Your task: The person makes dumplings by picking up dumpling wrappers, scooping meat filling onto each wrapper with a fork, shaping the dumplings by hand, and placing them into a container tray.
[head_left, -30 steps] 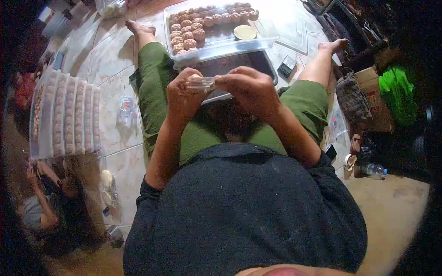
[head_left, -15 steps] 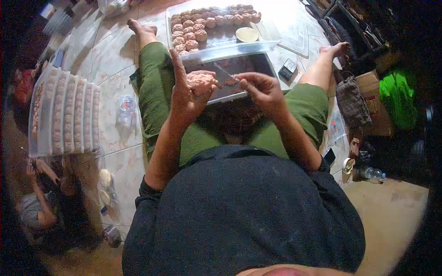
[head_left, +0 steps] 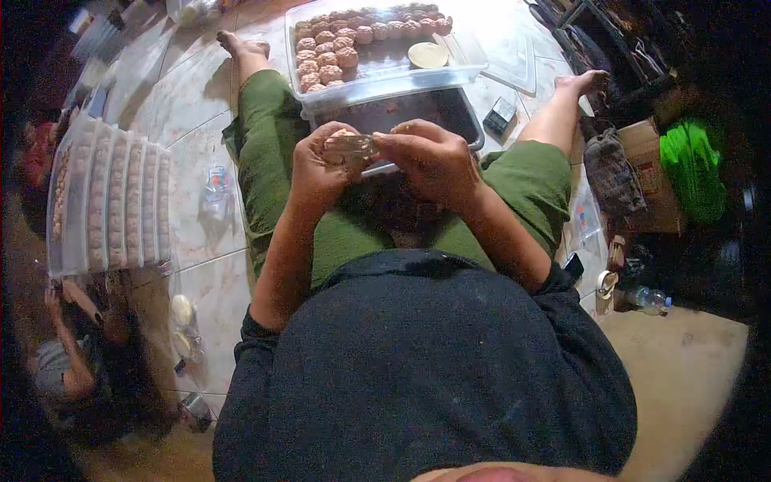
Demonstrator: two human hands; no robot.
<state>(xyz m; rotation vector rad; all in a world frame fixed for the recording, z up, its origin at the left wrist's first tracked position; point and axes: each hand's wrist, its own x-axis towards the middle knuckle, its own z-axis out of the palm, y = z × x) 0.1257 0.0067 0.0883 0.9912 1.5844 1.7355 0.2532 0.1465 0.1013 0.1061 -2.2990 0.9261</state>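
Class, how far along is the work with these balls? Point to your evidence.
Looks done: balls lining the far and left sides of the clear tub. In hand: a lump in the left hand, with a blurred thin tool in the right hand. Left, probably: the tub's bare stretch beside the pale disc; final count unclear.

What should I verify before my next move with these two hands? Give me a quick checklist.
1. Right hand pinches the thin, shiny tool: ok.
2. Left hand holds the pinkish, lumpy piece: ok.
3. Piece evenly shaped: cannot tell, fingers and tool hide much of it.
4. Dark, rectangular tray near both hands: ok.
5. Clear plastic, rectangular container has bare space beside its brown, lumpy balls: ok.
6. Container holds only balls: not ok, a round, cream-coloured disc lies inside.
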